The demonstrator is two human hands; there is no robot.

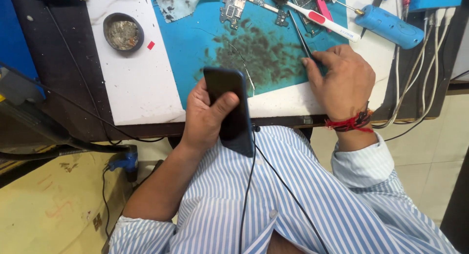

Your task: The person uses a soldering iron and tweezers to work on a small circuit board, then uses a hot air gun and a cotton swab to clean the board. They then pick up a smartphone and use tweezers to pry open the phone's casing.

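A person in a blue-striped shirt (312, 205) sits at a repair worktop (141, 83). The left hand (207, 118) has its grip clenched around a dark smartphone (229, 107), held upright at the worktop's near edge, thumb across its face. At about two o'clock from the phone, the right hand (342, 80), a red thread band at its wrist, pinches black tweezers (300, 36) against the stained blue mat (254, 53). At twelve o'clock on the mat lie a bare circuit board (233, 7) and a white-and-red brush (317, 18); a blue handheld tool (391, 25) rests at one o'clock, a small round tin (123, 31) at ten.
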